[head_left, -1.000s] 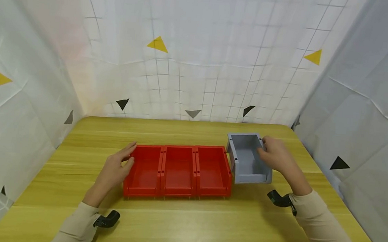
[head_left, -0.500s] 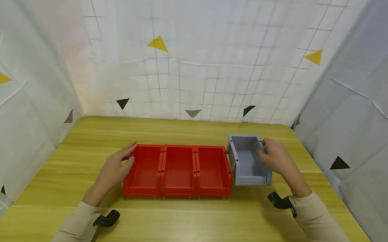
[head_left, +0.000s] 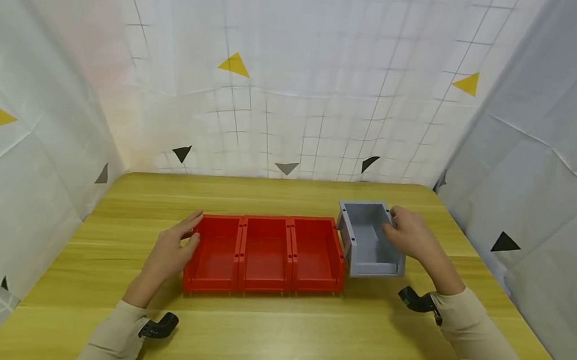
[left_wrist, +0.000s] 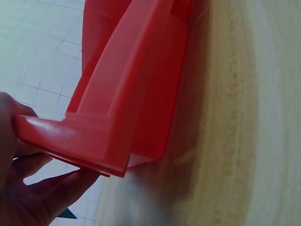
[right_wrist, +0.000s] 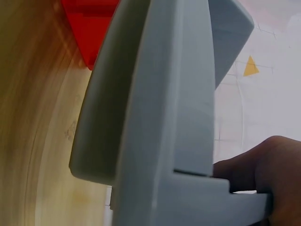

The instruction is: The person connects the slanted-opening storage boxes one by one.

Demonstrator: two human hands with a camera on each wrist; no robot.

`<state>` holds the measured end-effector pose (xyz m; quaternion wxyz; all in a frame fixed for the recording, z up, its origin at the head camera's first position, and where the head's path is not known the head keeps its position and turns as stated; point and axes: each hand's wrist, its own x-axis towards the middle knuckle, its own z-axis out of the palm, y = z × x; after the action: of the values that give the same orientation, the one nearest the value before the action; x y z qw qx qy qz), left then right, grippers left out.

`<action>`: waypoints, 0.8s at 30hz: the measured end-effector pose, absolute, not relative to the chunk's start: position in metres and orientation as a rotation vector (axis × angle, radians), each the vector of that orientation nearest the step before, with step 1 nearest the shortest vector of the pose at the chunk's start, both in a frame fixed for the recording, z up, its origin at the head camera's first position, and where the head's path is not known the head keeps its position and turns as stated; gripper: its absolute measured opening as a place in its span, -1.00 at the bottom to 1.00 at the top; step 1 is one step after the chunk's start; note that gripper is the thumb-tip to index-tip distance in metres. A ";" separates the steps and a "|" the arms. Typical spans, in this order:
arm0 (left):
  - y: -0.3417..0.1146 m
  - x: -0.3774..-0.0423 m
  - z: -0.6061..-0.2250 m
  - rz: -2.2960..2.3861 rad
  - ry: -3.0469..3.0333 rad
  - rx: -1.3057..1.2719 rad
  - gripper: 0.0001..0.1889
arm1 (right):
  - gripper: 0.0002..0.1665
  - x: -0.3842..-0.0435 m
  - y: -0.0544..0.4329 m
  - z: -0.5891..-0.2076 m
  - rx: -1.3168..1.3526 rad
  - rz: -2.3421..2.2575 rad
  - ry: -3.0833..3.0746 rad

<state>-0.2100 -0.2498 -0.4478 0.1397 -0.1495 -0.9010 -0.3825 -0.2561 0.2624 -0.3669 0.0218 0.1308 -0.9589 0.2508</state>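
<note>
Three red storage bins stand side by side mid-table in the head view: a left red bin (head_left: 213,284), a middle red bin (head_left: 263,285) and a right red bin (head_left: 313,284). My left hand (head_left: 164,255) grips the left bin's outer side wall, thumb on the inner side; the left wrist view shows fingers (left_wrist: 70,188) under its rim. To the right, a grey storage bin (head_left: 374,269) is held by my right hand (head_left: 413,235) at its right wall. It sits higher than the red bins, its left side right at the right red bin. All these bins are empty.
A wooden table (head_left: 276,337) lies beneath the bins. White sheets with a grid back sheet (head_left: 293,124) and coloured triangles enclose it at the back and both sides. A black wrist camera (head_left: 159,326) juts from the left sleeve, another wrist camera (head_left: 417,300) from the right.
The grey bin has shifted slightly towards me with my right hand. My left hand and the red bins have stayed in place.
</note>
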 end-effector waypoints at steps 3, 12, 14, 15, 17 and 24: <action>-0.251 -0.211 -0.447 -1.100 -2.606 -0.431 -0.48 | -0.82 -0.254 0.262 -0.367 0.423 0.768 -2.961; -0.248 -0.209 -0.447 -1.096 -2.602 -0.440 -0.49 | -0.82 -0.258 0.264 -0.378 0.416 0.727 -2.953; -0.248 -0.209 -0.446 -1.093 -2.599 -0.438 -0.49 | -0.80 -0.258 0.264 -0.379 0.407 0.734 -2.958; -0.248 -0.209 -0.446 -1.093 -2.600 -0.435 -0.49 | -0.77 -0.259 0.264 -0.380 0.402 0.738 -2.960; -0.248 -0.208 -0.446 -1.094 -2.600 -0.432 -0.49 | -0.73 -0.259 0.264 -0.380 0.385 0.748 -2.980; -0.249 -0.210 -0.448 -1.096 -2.597 -0.430 -0.49 | -0.37 -0.257 0.252 -0.366 0.259 0.599 -3.030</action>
<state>-0.2096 -0.2490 -0.4477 0.1446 -0.1492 -0.9013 -0.3802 -0.2572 0.2516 -0.3660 0.0209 0.0836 -0.9773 0.1933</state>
